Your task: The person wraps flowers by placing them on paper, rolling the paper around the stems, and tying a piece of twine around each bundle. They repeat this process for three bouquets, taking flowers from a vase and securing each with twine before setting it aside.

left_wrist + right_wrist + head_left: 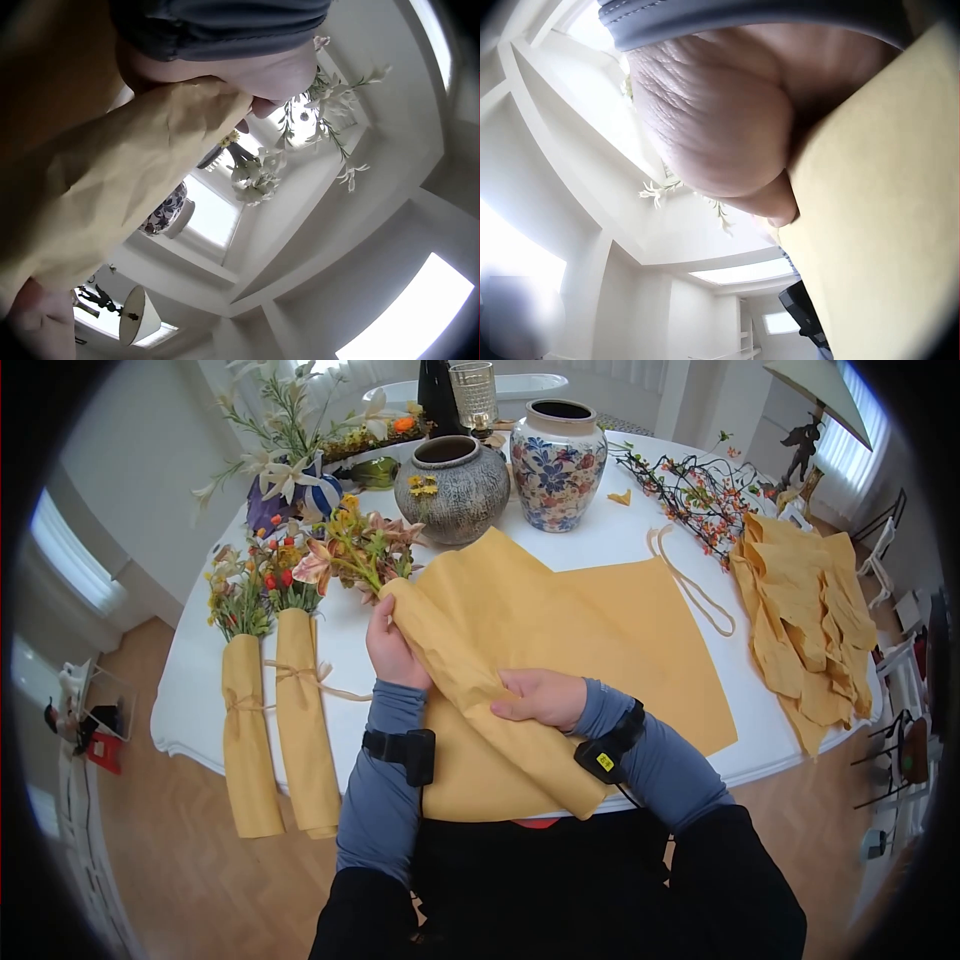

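Note:
A bouquet of artificial flowers (365, 555) pokes out of the upper end of a yellow wrapping-paper roll (455, 660), which slants down toward the person's lap. Just below the blooms, my left hand (397, 645) grips the roll from the left side. My right hand (545, 698) holds its middle from the right, thumb on top of the paper. From under the roll, a flat part of the yellow paper (630, 620) spreads rightward over the table. The left wrist view shows the creased paper roll (112, 180) beneath the hand; the flower stems inside are hidden.
Two wrapped bouquets (250, 730) lie at left, tied with cord. A grey round vase (452, 495) and a floral vase (558, 470) stand behind. At right are a cord loop (700, 595), thin red-flowered branches (690, 500) and crumpled yellow paper (805, 620) on the white table (190, 690).

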A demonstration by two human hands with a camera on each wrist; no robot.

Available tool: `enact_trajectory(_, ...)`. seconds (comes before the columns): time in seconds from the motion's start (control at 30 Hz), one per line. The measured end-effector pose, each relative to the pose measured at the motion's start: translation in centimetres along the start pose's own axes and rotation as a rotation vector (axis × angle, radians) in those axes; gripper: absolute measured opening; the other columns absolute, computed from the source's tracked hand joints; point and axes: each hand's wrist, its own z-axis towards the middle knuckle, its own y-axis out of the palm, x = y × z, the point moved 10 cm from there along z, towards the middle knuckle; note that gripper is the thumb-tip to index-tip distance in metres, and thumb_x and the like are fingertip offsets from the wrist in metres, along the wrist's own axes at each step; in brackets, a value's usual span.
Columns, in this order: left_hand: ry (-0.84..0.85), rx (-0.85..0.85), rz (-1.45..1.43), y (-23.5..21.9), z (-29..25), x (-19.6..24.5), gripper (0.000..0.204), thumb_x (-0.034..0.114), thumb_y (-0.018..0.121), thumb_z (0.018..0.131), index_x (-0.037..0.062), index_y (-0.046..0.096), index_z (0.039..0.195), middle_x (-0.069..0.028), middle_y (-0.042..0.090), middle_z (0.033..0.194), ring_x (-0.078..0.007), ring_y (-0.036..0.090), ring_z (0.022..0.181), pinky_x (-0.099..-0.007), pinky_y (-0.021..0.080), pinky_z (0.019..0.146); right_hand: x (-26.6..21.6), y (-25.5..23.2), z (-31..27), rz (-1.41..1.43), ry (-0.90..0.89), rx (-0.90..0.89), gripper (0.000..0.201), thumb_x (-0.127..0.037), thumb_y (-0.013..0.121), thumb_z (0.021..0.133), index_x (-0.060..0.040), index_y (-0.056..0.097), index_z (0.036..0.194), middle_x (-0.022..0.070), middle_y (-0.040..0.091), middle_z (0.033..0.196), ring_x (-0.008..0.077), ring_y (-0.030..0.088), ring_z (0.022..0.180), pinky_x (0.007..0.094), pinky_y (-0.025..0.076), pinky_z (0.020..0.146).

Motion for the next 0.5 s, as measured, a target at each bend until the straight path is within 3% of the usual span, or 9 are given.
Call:
enact_trajectory(0.13,-0.062,-0.15,-0.11,3.3,-1.3,-0.6,0.045,0.031,0.044,0.102,0.0005,0.052,0.135,-0.0164,0.062,0.132,-0.0318,0.058,0.123,-0.0459,0.044,0.108,0.0,0.2,0.0,0.146,-0.028,-0.045,0.05,-0.022,0.055,0.103,-0.0051,0.038,0.147,0.0054,0.059,0.131,0.0125,0.058,0.116,0.0317,0.048,0.101)
enact_trajectory(0.27,0.047,-0.139,-0.023,1.2,-0.4,-0.2,0.045,0.033,0.045,0.104,0.0005,0.052,0.134,-0.0159,0.063,0.131,-0.0314,0.061,0.12,-0.0452,0.047,0.105,-0.6,0.7,-0.4,0.15,-0.046,-0.072,0.051,-0.022,0.055,0.103,-0.0051,0.038,0.148,0.0059,0.059,0.133,0.0135,0.058,0.118,0.0323,0.047,0.101)
enact_trajectory(0.37,-0.054,-0.095,0.072,0.2,-0.1,-1.3,0.043,0.03,0.047,0.104,0.0,0.054,0.134,-0.016,0.063,0.131,-0.0319,0.062,0.118,-0.0448,0.047,0.106,-0.7,1.1,-0.7,0.085,0.03,-0.074,0.054,-0.025,0.057,0.103,-0.0047,0.038,0.148,0.007,0.059,0.134,0.0141,0.056,0.12,0.0332,0.047,0.103)
enact_trajectory(0.43,-0.035,0.025,0.232,-0.9,0.3,-1.3,0.038,0.024,0.053,0.102,-0.0006,0.056,0.131,-0.0149,0.065,0.127,-0.0299,0.066,0.112,-0.0422,0.053,0.098,-1.3,0.4,-1.2,-0.249,0.08,0.009,0.059,-0.032,0.061,0.1,-0.0038,0.039,0.147,0.0083,0.059,0.134,0.0155,0.056,0.121,0.0342,0.046,0.103)
enact_trajectory(0.5,0.013,0.071,0.319,-1.6,0.7,-1.1,0.034,0.018,0.057,0.1,-0.0009,0.056,0.128,-0.0137,0.066,0.122,-0.0278,0.067,0.107,-0.0402,0.055,0.093,-1.5,-0.1,-1.3,-0.368,0.104,0.029,0.062,-0.035,0.064,0.098,-0.0026,0.04,0.146,0.0103,0.06,0.133,0.0174,0.056,0.12,0.0344,0.046,0.103)
